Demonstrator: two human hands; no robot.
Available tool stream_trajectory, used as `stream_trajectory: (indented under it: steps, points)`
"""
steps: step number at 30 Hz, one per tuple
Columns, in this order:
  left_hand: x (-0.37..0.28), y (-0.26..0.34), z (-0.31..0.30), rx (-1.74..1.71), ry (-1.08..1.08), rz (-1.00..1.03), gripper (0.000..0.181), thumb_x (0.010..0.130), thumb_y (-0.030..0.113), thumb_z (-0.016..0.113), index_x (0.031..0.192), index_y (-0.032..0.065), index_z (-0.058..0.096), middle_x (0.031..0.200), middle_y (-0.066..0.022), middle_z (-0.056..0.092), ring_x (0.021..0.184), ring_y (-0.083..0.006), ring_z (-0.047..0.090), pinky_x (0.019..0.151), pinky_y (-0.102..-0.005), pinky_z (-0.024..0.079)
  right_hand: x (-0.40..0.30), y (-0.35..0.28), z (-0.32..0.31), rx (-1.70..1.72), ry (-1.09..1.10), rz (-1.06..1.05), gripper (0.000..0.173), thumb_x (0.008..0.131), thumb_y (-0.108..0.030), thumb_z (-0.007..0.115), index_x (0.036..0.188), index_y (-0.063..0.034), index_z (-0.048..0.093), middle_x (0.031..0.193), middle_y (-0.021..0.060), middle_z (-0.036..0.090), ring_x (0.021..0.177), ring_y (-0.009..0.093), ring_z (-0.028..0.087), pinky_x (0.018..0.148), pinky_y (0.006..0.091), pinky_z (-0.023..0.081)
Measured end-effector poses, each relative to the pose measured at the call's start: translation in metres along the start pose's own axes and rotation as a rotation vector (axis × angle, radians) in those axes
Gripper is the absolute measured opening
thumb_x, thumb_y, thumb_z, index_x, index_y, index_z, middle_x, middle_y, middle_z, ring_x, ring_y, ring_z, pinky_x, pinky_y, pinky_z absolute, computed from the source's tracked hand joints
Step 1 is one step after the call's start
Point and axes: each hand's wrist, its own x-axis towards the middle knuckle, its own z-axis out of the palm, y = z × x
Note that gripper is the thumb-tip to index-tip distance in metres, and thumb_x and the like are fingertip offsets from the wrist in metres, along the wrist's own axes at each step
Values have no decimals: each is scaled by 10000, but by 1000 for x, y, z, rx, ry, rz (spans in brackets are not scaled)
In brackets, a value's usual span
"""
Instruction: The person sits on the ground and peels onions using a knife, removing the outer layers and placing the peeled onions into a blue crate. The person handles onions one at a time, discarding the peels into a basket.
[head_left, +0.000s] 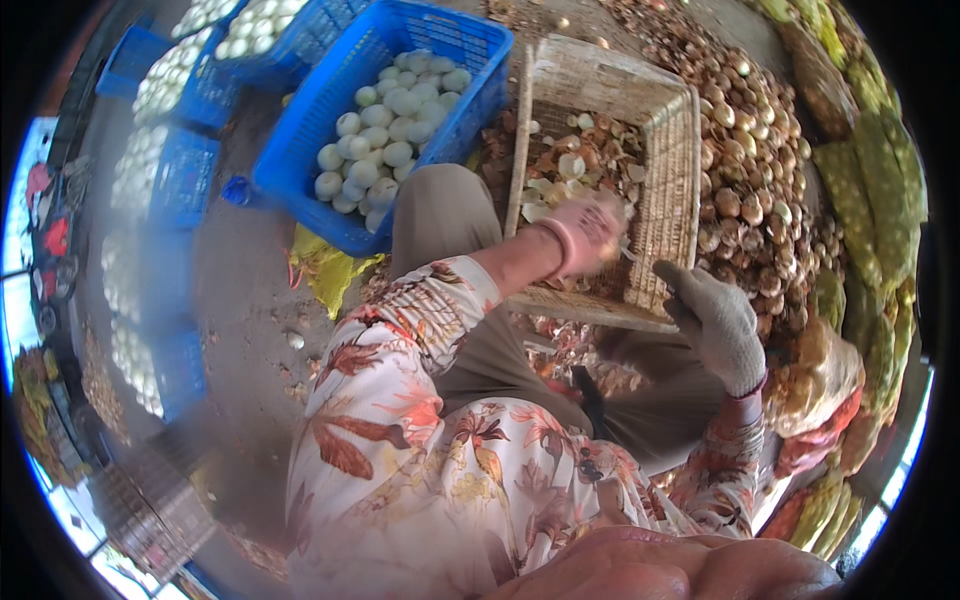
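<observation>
My left hand (586, 234), in a pink rubber glove, is over the near part of a worn, pale slatted crate (670, 180). It is motion-blurred, and its fingertips and anything in them are hidden. Beneath and beyond it, papery onion skins (577, 161) and pale peelings lie in the crate. My right hand (716, 322) wears a whitish knit glove with dark-stained fingers. It is just off the crate's near right corner, its thumb and fingers bent; whether it grips something cannot be made out. A heap of unpeeled onions (750, 180) lies to the right of the crate.
A blue plastic crate (300, 135) of peeled onions (390, 127) stands left of my knee. More blue crates (184, 176) of peeled onions line the far left. Filled mesh sacks (870, 195) border the heap on the right. A yellow mesh bag (322, 262) lies on the floor.
</observation>
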Motion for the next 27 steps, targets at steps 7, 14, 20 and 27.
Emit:
stream_trajectory:
  steps: [7, 14, 20, 27]
  points:
    - [-25, -37, -32, -1638, 509, 18, 551, 854, 286, 816, 1271, 2, 597, 1176, -105, 651, 1059, -186, 650, 921, -287, 546, 10, -8, 15, 445, 419, 166, 326, 944, -61, 621, 1268, -37, 611, 941, 166, 701, 833, 201, 715, 742, 334, 557]
    - [-19, -31, -20, -2035, 435, 171, 531, 918, 229, 743, 1357, 18, 530, 1254, -111, 620, 1134, -211, 626, 976, -336, 533, 23, -2, 64, 492, 470, 142, 330, 954, -76, 615, 1278, -36, 567, 838, 139, 663, 732, 258, 680, 672, 354, 540]
    - [-20, -23, -17, -1884, 437, 117, 621, 855, 180, 780, 1385, 45, 486, 1263, -110, 604, 1166, -224, 605, 975, -349, 539, 31, 6, 83, 281, 532, 46, 338, 921, -91, 650, 1246, -40, 569, 950, 175, 679, 800, 357, 701, 654, 420, 571]
    - [-19, -24, -17, -1851, 498, 92, 683, 848, 241, 738, 1415, 10, 434, 1285, -156, 570, 1132, -285, 620, 929, -442, 567, 27, 11, 82, 432, 547, 58, 321, 935, -90, 633, 1249, -67, 573, 851, 142, 683, 763, 363, 701, 641, 416, 569]
